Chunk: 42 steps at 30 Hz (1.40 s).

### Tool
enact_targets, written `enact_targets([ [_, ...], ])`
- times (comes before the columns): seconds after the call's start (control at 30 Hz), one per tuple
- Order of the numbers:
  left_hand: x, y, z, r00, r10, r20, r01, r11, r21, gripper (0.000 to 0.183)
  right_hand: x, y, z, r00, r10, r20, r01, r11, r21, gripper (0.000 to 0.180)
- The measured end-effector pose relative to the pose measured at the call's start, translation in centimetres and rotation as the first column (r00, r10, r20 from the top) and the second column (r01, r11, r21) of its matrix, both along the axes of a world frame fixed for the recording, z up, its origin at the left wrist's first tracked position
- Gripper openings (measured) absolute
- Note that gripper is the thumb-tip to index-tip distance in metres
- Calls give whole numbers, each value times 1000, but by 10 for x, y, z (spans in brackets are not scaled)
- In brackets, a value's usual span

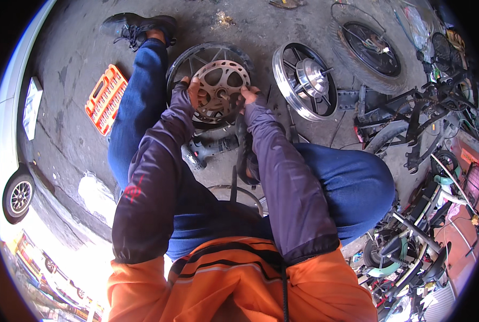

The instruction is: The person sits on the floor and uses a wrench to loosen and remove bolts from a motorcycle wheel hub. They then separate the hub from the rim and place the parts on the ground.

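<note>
A perforated metal brake disc (213,71) with a rusty tint lies over, or just above, a dark spoked wheel (179,61) on the floor. My left hand (194,94) grips the disc's left edge, thumb pointing up along the rim. At the right edge, my right hand (248,95) pinches it between thumb and fingers; part of that hand is hidden. An axle end (222,93) shows in the disc's centre. Close below the wheel, between my legs, lies a cordless power tool (213,148). Whether the disc touches the wheel hub I cannot tell.
Left of my leg lies an orange socket set case (107,100). A polished wheel with a hub motor (307,82) rests to the right, before a tyred wheel (370,52). Dark frame parts (414,116) crowd the right side. A parked car (6,116) stands at far left.
</note>
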<state>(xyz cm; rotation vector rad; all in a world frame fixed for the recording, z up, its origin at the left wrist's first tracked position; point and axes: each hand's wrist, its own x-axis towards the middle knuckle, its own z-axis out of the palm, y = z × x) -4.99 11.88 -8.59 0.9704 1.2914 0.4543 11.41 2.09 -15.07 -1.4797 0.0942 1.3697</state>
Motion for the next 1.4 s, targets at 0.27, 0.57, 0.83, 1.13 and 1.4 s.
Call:
enact_targets([
  [0.27,2,-2,-3,999,-26,36,23,996,83,27,-2,0,-11,990,46,137,-46,999,-1,22],
  [0.57,18,-21,33,986,-133,-101,153,964,216,34,9,-17,-31,973,-85,-216,101,993,62,22],
  [0.83,17,23,-9,947,-174,-271,232,953,197,34,3,-3,-27,990,-89,-109,82,994,-67,33],
  [1.13,23,27,-37,955,-174,-242,236,937,258,33,22,5,-22,963,253,90,-213,925,-314,50],
  [1.4,15,19,11,777,-241,-582,494,807,325,26,32,74,24,259,321,911,-535,833,-141,33],
])
